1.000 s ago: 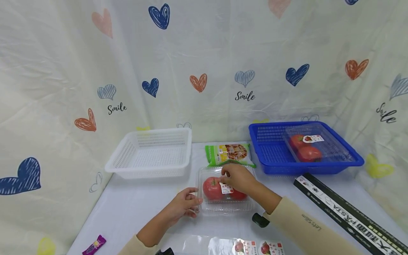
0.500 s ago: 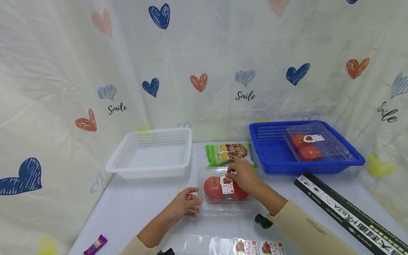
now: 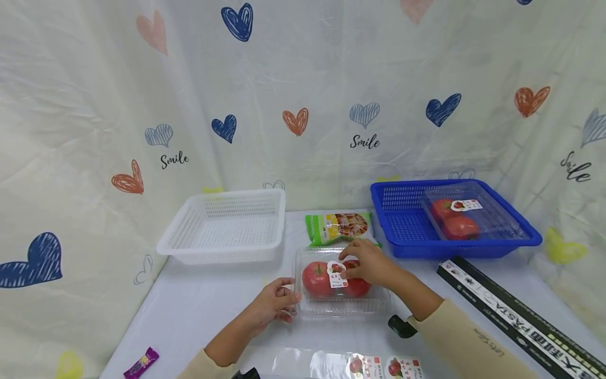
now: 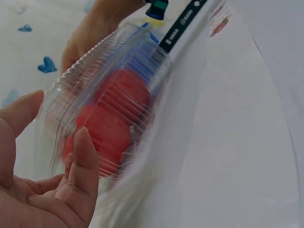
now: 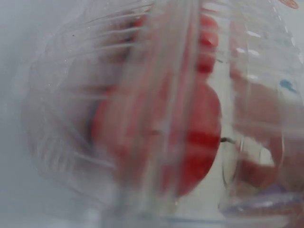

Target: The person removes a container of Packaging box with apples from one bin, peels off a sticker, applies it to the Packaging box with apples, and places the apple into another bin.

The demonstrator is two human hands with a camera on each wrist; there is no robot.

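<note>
A clear hinged plastic box (image 3: 341, 309) with two round red fruits (image 3: 316, 279) inside lies on the white table. On its lid sits a white label (image 3: 337, 278) with red fruit printed on it. My left hand (image 3: 267, 306) rests at the box's left side, fingers fairly straight; the left wrist view shows its fingertips (image 4: 84, 142) at the ridged wall. Over the lid, my right hand (image 3: 369, 261) touches the label's right edge with thumb and fingers. Through the blurred box in the right wrist view, one red fruit (image 5: 190, 137) shows.
Behind stand a white basket (image 3: 222, 259) and a blue basket (image 3: 454, 251) holding another labelled fruit box (image 3: 492, 221). A green food packet (image 3: 314, 230) lies between them. A long black pasta box (image 3: 521, 321) is right, a label sheet (image 3: 326, 364) in front, a purple wrapper (image 3: 142, 363) front left.
My right hand has shifted right on the lid, and its fingers have come off the middle of the label to its right edge, uncovering the label. My left hand stays put.
</note>
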